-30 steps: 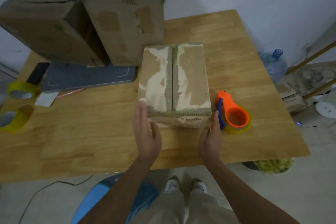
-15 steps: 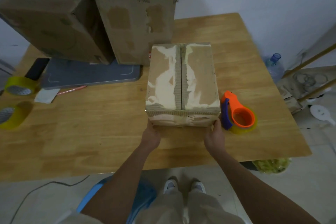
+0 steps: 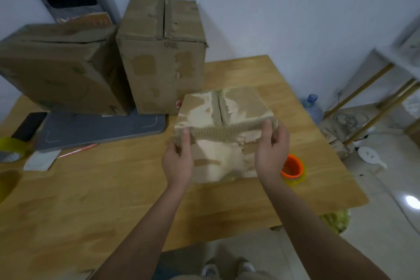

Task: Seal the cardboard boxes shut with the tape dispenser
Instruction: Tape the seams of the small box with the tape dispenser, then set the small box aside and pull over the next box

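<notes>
Small box [image 3: 223, 129] is held tilted above the counter [image 3: 95, 188] at center; left hand [image 3: 178, 161] and right hand [image 3: 271, 150] are curled round its near corners. Judged light, stiff, worn; best gripped at corners. Tape dispenser [image 3: 293, 167] at 3 o'clock, partly hidden. 2 larger boxes [image 3: 161, 57] at 11 o'clock, crowding far side.

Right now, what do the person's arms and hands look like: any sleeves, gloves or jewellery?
Both forearms are bare up to the frame edge: no sleeves showing. The left hand and right hand wear no gloves, and no rings, watch or wristbands are visible on them.
</notes>
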